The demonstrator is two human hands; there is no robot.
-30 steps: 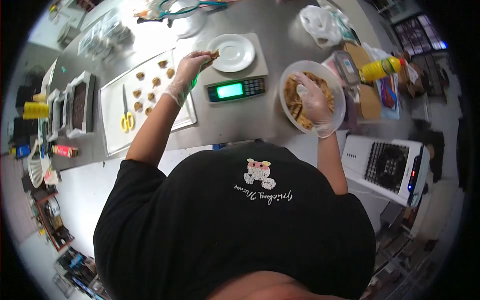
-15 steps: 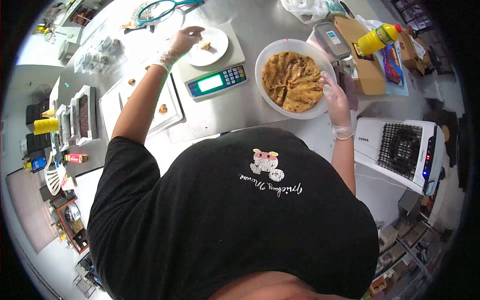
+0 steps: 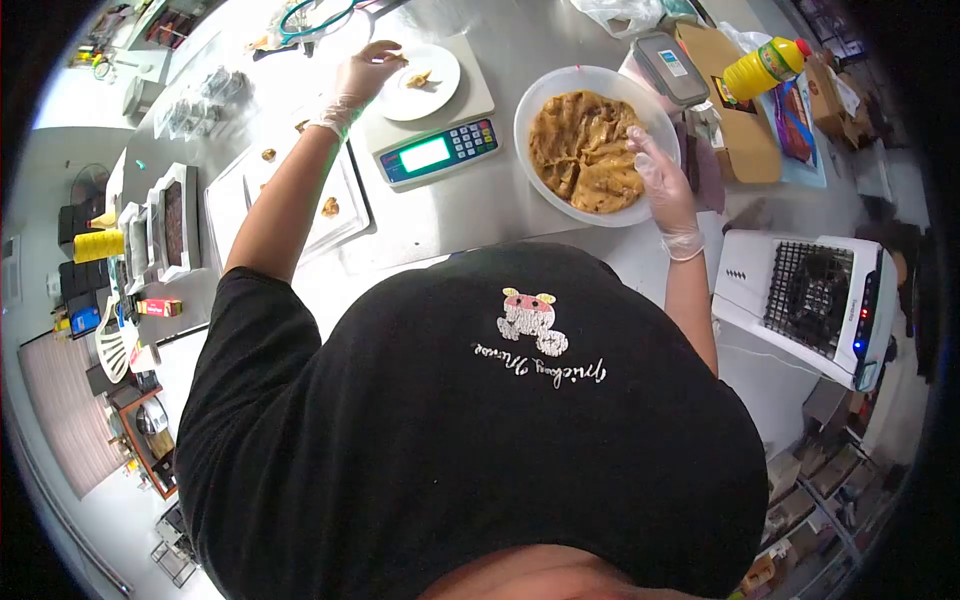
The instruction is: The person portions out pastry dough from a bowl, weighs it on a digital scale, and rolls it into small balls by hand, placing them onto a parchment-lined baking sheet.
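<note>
My left hand [image 3: 365,75], in a clear plastic glove, is at the left edge of a white plate [image 3: 440,98]. Its fingers are bent together in a pinch; whether a bit of dough sits in them is too small to make out. A small lump of brown dough [image 3: 418,78] lies on the plate, which rests on a digital scale [image 3: 440,150] with a lit green display. On the right, my gloved right hand [image 3: 665,185] is at the rim of a white bowl [image 3: 527,165], fingers stretched toward the brown, sticky dough [image 3: 585,150] inside. It holds nothing.
Left of the scale, a lined tray [image 3: 350,205] carries a few small dough lumps [image 3: 331,207]. Behind the bowl are a lidded grey container [image 3: 668,70], a cardboard box [image 3: 745,140] and a yellow bottle [image 3: 765,70]. A white air cooler [image 3: 740,275] stands at right.
The view has shifted slightly. The lump on the plate looks more pointed than before. My left hand has drawn a little left from the plate; my right hand stays by the bowl.
</note>
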